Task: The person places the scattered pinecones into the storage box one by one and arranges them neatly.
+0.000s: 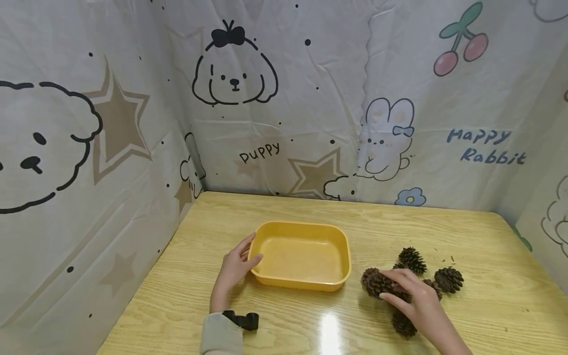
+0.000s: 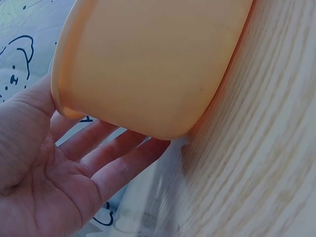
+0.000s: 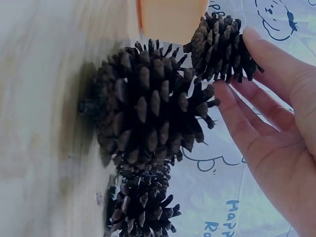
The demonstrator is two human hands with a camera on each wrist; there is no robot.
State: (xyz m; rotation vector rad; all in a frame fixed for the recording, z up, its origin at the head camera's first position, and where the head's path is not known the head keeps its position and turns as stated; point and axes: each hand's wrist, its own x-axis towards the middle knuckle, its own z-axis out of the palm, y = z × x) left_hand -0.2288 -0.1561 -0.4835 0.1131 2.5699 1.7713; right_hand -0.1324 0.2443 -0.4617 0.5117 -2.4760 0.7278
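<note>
A yellow plastic basin [image 1: 301, 284] sits on the table, its inside bare. My left hand [image 1: 234, 271] grips its left end, thumb over the rim and fingers along the outer wall, as the left wrist view shows on the basin's side [image 2: 148, 64]. To the right of the basin, my right hand [image 1: 417, 296] pinches a brown pine cone [image 1: 373, 282] between thumb and fingers. In the right wrist view this pine cone [image 3: 215, 47] is up off the table, beside a larger-looking cone [image 3: 150, 106]. The hand partly hides several cones beneath it in the head view.
Around the right hand lie more pine cones, one behind [image 1: 412, 261], one to the right [image 1: 449, 280] and one in front [image 1: 404, 324]. Small brown bits lie near them on the wood-grain table [image 1: 177, 305]. A printed cloth [image 1: 284, 113] hangs along the table's back and sides.
</note>
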